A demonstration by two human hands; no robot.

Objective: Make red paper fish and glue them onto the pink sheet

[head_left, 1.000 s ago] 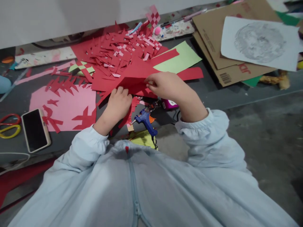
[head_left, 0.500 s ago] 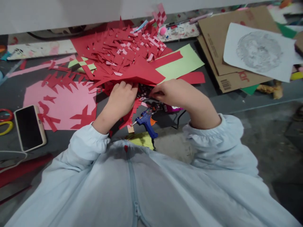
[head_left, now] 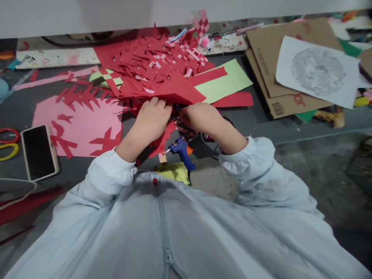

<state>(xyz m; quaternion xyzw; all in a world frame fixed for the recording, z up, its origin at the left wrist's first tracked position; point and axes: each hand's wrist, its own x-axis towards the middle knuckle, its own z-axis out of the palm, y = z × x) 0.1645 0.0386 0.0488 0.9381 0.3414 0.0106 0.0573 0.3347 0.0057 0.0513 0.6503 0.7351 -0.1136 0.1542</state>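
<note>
My left hand [head_left: 152, 118] rests with its fingers curled under the near edge of a red paper sheet [head_left: 174, 91] that lies on a heap of red cut paper pieces [head_left: 151, 64]. My right hand [head_left: 200, 116] is closed just beside it, its fingertips tucked at a small dark thing under the sheet that I cannot make out. A blue glue gun [head_left: 180, 149] lies on the dark floor just below both hands. Red paper strips [head_left: 162, 135] fan out under my left wrist.
A pink sheet [head_left: 84, 128] with red cut-outs lies at left, a phone [head_left: 39, 152] and scissors [head_left: 8, 143] further left. A light green sheet [head_left: 223, 81] sits behind my right hand. Cardboard [head_left: 279, 58] with a pencil drawing [head_left: 318, 71] lies at the right.
My right hand let the red sheet down and drew left toward my left hand. My left hand slid up to the sheet's edge. The view shifted slightly.
</note>
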